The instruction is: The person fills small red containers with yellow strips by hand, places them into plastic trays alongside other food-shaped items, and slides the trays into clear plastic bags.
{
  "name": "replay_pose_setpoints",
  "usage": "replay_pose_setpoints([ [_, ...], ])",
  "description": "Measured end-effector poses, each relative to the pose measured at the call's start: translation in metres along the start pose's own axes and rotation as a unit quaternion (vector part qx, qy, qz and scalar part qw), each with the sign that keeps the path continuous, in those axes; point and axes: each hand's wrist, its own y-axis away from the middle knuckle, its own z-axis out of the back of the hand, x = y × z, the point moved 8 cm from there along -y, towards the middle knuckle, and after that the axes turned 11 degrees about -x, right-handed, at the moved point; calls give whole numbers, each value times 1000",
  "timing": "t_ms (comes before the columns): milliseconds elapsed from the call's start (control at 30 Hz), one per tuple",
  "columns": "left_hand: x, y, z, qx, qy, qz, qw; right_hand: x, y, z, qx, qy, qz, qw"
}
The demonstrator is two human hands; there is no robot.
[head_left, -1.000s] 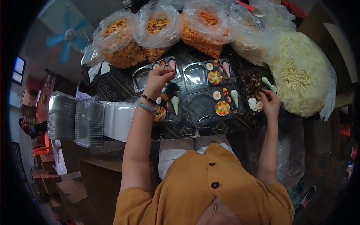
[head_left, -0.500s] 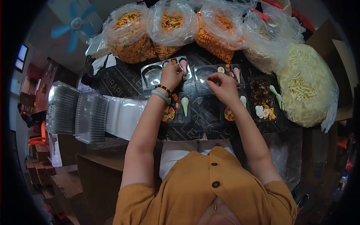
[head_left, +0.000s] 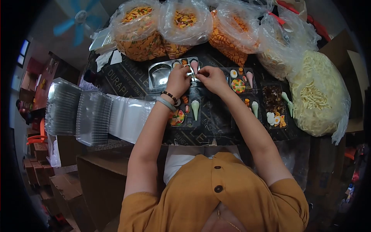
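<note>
Clear plastic marks the far tray (head_left: 167, 74), and both hands now meet at its right end, the right hand (head_left: 212, 78) having come left from the neighbouring tray (head_left: 240, 80) to join the left hand (head_left: 178, 80), fingertips of both pinched together over the small compartments, though what they grip I cannot tell. Nearer lie two more filled trays (head_left: 185, 112), a stack of lids (head_left: 77, 116) to the left, and bags of snacks (head_left: 141, 33) along the far edge.
</note>
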Motion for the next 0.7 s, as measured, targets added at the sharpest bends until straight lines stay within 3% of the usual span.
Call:
replay_pose_setpoints([
  [67,-7,0,4,-2,-1,5,1000,-6,4,7,-5,-18,-5,1000],
  [133,-30,3,15,-32,-56,-95,993,-12,12,24,-37,-165,-29,985],
  [267,-49,18,5,72,-72,-119,988,-22,45,75,-69,-298,-116,945],
  [300,-53,22,4,51,-90,-169,980,-21,53,87,-71,-298,-116,945],
  [467,-38,22,-1,59,-63,-129,988,-39,94,153,-137,-264,-176,938],
  [600,-48,24,5,40,-87,-159,983,-70,120,211,-205,-272,-144,929],
  [700,-59,29,5,47,-155,-207,965,-102,145,253,-293,-300,-181,890],
])
